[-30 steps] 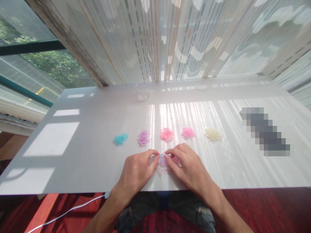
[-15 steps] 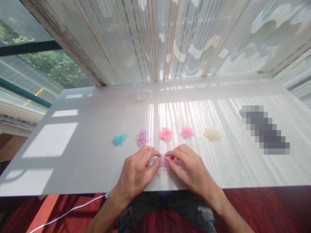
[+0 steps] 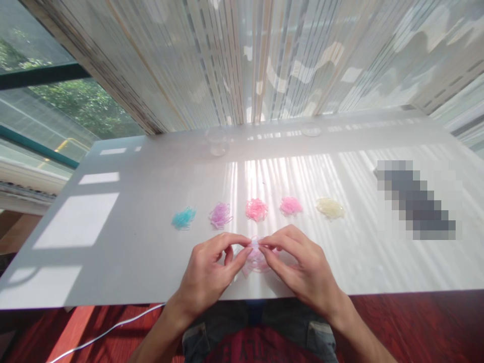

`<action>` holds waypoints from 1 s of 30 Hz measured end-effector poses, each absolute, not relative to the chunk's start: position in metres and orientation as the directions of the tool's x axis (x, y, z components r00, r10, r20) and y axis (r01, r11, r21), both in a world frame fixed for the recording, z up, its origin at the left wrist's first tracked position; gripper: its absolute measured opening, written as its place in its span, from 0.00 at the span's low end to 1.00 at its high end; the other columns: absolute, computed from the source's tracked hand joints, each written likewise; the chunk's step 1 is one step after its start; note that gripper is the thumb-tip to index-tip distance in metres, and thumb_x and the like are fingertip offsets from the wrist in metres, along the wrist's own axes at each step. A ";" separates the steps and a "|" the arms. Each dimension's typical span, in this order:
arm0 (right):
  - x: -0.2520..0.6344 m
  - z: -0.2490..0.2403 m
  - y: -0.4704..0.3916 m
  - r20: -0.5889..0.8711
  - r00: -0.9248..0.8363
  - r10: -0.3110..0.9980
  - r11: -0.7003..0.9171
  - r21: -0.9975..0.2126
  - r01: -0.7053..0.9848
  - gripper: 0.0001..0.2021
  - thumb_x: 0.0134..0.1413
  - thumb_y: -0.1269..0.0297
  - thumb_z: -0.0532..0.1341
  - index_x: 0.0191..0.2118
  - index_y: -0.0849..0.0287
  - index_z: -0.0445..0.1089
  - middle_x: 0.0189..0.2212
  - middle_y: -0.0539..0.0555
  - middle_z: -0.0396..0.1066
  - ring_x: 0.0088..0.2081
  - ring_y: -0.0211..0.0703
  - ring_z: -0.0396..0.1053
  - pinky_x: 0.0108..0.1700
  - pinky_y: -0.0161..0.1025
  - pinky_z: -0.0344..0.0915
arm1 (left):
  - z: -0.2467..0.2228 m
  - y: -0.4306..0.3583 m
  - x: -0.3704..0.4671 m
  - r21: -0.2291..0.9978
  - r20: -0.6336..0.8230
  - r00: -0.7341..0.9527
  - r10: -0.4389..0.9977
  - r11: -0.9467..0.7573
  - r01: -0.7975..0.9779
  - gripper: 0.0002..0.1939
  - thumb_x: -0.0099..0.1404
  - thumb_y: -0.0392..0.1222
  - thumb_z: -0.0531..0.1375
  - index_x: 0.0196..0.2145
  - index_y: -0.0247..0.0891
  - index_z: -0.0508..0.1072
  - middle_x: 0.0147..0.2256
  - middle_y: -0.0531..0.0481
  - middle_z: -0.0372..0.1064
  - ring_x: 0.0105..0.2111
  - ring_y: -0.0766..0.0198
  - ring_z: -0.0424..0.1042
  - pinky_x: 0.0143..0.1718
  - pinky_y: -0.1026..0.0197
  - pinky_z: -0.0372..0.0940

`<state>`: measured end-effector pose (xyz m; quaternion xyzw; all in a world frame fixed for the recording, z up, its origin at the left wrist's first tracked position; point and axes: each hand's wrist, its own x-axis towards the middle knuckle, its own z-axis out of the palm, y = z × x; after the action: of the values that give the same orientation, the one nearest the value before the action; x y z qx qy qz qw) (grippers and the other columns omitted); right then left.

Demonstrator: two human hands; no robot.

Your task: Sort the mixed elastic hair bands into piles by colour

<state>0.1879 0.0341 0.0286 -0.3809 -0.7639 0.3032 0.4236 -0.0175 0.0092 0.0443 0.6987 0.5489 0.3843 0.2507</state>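
Observation:
Near the front middle of the white table (image 3: 151,267), my left hand (image 3: 215,267) and my right hand (image 3: 298,262) face each other, each with thumb and forefinger pinched. Between the fingertips is a tiny pale lilac piece, too small to make out well. Just below the fingertips lies a pink and lilac pile of small bands (image 3: 259,262), partly hidden by my right hand. Beyond the hands, a row of piles runs left to right: teal (image 3: 183,218), purple (image 3: 220,215), coral pink (image 3: 256,209), pink (image 3: 291,205) and pale yellow (image 3: 330,207).
A clear round container (image 3: 218,143) stands at the back of the table, with a clear disc (image 3: 311,130) farther right. A blurred dark object (image 3: 416,199) lies on the right. Striped curtains hang behind, and a white cable (image 3: 113,326) runs below the left front edge.
My fingertips have drawn slightly apart around the pale piece. My left hand has shifted a little left, and my right hand's fingers have straightened slightly. The view has moved slightly.

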 end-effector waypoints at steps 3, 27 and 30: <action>0.188 0.026 0.034 0.425 -0.342 0.838 0.527 -0.791 0.311 0.07 0.64 0.74 0.64 0.44 0.57 0.77 0.33 0.52 0.73 0.36 0.39 0.73 0.38 0.35 0.72 | 0.043 0.009 -0.018 0.774 0.261 0.108 0.959 -0.275 0.570 0.05 0.66 0.32 0.67 0.38 0.41 0.80 0.30 0.57 0.78 0.23 0.74 0.68 0.28 0.73 0.67; 0.204 0.014 0.034 0.396 -0.295 0.870 0.488 -0.776 0.400 0.05 0.66 0.71 0.62 0.40 0.58 0.75 0.31 0.51 0.73 0.33 0.39 0.73 0.36 0.36 0.71 | 0.029 0.032 -0.075 0.499 0.374 -0.064 0.925 -0.142 0.855 0.06 0.67 0.38 0.65 0.39 0.43 0.84 0.29 0.57 0.64 0.22 0.72 0.57 0.26 0.67 0.59; 0.204 0.014 0.035 0.395 -0.294 0.870 0.488 -0.774 0.404 0.05 0.66 0.71 0.62 0.40 0.57 0.75 0.31 0.51 0.74 0.33 0.39 0.73 0.36 0.36 0.71 | 0.029 0.032 -0.076 0.485 0.361 -0.064 0.930 -0.129 0.865 0.06 0.68 0.39 0.65 0.40 0.42 0.84 0.29 0.57 0.64 0.22 0.72 0.57 0.26 0.67 0.60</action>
<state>0.2036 0.0345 0.0144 -0.4223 -0.7544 0.2790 0.4180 -0.0757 0.0321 0.0294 0.6820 0.6579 0.3151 0.0520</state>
